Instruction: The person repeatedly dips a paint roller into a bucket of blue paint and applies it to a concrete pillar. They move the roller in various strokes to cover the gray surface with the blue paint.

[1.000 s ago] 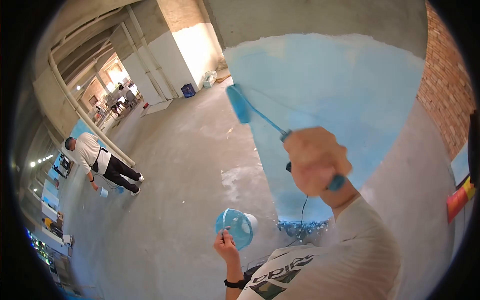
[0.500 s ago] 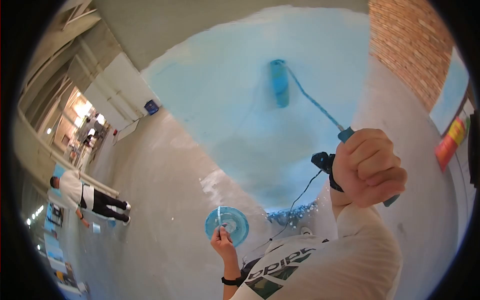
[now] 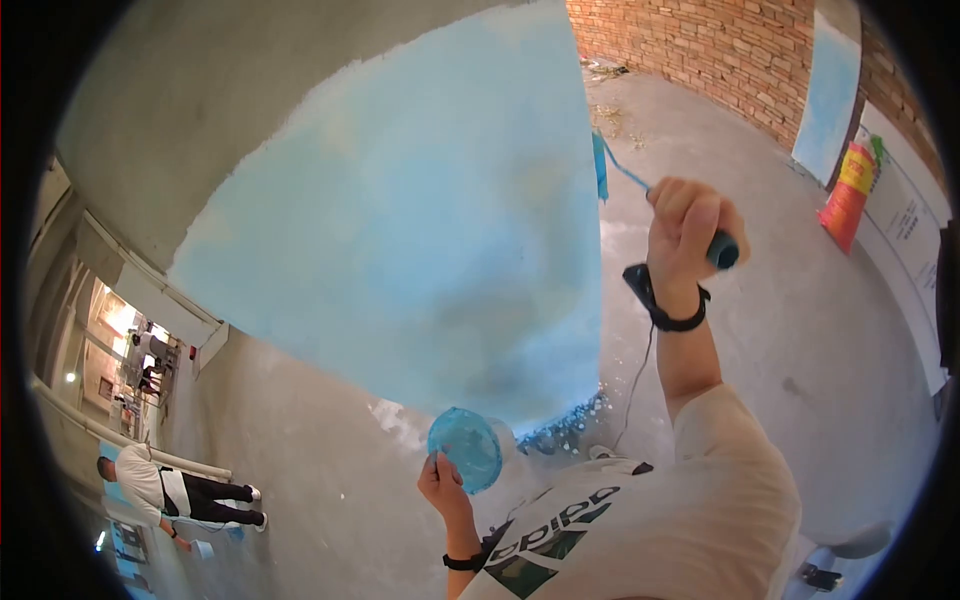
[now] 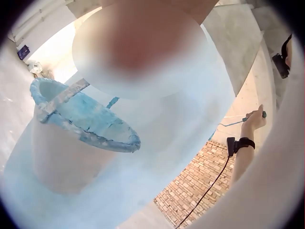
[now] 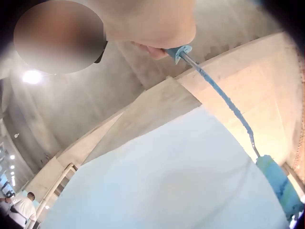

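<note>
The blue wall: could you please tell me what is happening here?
The camera wearer's right hand grips a paint roller, seen at the right edge of the blue wall in the head view. The left hand holds a pale bucket with blue paint on its rim and inside. Above the blue, the wall is grey.

Brick wall [image 3: 700,55], grey floor [image 3: 800,330], bright lamp [image 5: 32,77]
</note>
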### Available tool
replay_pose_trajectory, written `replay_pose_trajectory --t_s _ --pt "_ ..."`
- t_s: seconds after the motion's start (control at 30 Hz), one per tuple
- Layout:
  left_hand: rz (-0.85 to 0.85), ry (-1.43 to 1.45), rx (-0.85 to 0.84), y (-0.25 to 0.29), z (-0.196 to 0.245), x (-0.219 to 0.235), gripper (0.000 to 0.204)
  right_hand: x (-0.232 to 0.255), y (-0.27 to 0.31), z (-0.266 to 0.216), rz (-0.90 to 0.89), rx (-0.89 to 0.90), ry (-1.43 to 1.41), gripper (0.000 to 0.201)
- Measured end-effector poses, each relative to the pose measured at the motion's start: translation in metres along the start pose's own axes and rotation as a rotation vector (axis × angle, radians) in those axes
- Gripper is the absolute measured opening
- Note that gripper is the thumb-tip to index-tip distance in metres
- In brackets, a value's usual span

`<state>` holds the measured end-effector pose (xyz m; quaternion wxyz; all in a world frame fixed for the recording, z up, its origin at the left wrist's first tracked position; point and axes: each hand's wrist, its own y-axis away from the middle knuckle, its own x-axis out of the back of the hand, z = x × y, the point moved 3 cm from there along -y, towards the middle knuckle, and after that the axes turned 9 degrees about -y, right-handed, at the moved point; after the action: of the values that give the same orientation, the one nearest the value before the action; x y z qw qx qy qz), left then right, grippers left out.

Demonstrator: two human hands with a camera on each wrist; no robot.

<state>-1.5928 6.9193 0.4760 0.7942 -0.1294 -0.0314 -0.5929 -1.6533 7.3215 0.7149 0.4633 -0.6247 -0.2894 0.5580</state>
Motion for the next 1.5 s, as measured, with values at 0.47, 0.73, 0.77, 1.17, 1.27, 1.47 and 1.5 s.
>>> replay_pose_trajectory --t_s 0.47,0.73,0.77,1.17,1.27,1.47,1.5 --pt "0.139 -0.018 0.136 0.016 -0.008 0.015 0.022 -0.032 0.02 -0.079 -0.249 -0.054 -0.247 0.046" --pt "0.244 0.055 0.149 0.035 -0.014 0.049 0.02 -0.085 0.061 -0.083 -0.549 0.1 0.067 0.041" --pt "0.265 0.063 0.151 0.039 -0.016 0.055 0.02 -0.091 0.064 -0.084 -0.612 0.115 0.055 0.037" --pt "0.443 0.098 0.263 0.082 -0.044 0.108 0.018 -0.175 0.111 -0.106 -0.664 0.157 -0.355 0.043" --pt "0.463 0.072 0.253 0.087 -0.051 0.118 0.018 -0.195 0.117 -0.108 -0.685 0.153 -0.458 0.045" --pt "0.481 -0.111 0.223 0.096 -0.073 0.136 0.017 -0.213 0.107 -0.121 -0.807 0.02 -0.423 0.037" --pt "0.488 -0.22 0.232 0.1 -0.071 0.136 0.016 -0.196 0.104 -0.123 -0.819 -0.072 -0.29 0.04"
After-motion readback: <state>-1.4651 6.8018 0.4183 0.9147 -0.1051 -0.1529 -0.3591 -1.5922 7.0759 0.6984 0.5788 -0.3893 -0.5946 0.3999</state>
